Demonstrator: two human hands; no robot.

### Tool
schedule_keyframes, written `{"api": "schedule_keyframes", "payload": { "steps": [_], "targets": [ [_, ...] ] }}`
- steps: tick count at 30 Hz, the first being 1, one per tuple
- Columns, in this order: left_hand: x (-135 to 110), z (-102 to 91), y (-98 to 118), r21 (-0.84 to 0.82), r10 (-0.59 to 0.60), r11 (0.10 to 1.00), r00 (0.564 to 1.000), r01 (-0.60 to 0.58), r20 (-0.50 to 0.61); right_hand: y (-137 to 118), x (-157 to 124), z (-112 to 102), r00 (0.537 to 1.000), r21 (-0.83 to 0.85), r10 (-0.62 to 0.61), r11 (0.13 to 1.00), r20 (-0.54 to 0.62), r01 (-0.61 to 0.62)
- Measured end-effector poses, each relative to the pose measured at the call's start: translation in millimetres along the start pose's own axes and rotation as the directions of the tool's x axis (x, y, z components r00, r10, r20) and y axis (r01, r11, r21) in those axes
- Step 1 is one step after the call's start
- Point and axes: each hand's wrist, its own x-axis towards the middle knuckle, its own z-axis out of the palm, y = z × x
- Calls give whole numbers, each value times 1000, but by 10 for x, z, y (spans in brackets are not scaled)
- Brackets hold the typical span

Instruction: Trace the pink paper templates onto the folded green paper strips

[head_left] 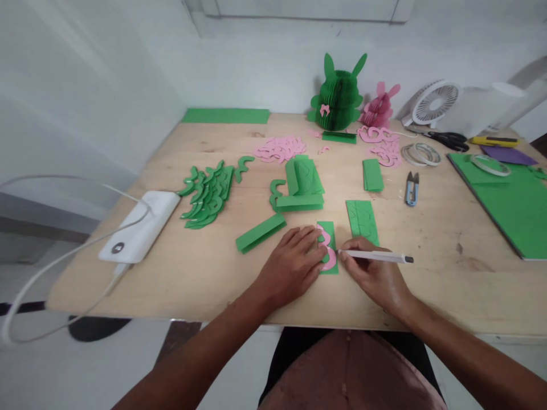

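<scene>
My left hand [294, 263] lies flat with its fingers pressed on a pink curved paper template [327, 246]. The template rests on a small folded green paper strip [328, 228] near the table's front edge. My right hand [371, 274] is closed on a white pen [376, 256]; the pen's tip touches the right edge of the pink template. Another green strip [362, 221] with drawn outlines lies just right of it.
The wooden table [205, 267] bears stacks of green cut shapes [207, 195], folded green pieces [301, 185], pink cut-outs [280, 148], thread snips [411, 188], tape rolls [421, 154], scissors [448, 139], green sheets [508, 202], a white power bank [139, 225], paper rabbits [339, 92] and a fan [433, 103].
</scene>
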Motion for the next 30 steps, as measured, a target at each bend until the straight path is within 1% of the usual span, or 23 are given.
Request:
{"api": "schedule_keyframes", "payload": {
  "steps": [13, 15, 18, 20, 25, 28, 30],
  "targets": [
    [2, -5, 4, -9, -2, 1000, 1000, 2, 1, -36, -57, -20, 1000, -11, 7, 1000, -4, -7],
    [-1, -3, 2, -12, -1, 1000, 1000, 1, 7, -53, -64, -27, 1000, 11, 9, 1000, -19, -9],
    [-1, -3, 1, -10, -4, 1000, 1000, 5, 9, -83, -91, -34, 997, 48, 20, 999, -71, -17],
    [0, -3, 3, -7, -8, 1000, 1000, 8, 6, -102, -121, -23, 996, 60, 24, 998, -84, -19],
    [6, -8, 6, -10, -7, 1000, 1000, 7, 9, -116, -206, 59, 999, 143, 9, 990, -47, -2],
    [5, -11, 7, -18, -13, 1000, 1000, 13, 20, -119, -247, 87, 999, 130, 12, 991, -47, -6],
    [5, -10, 7, -21, -16, 1000, 1000, 17, 25, -128, -264, 83, 997, 113, -13, 993, -70, 21]
  ]
}}
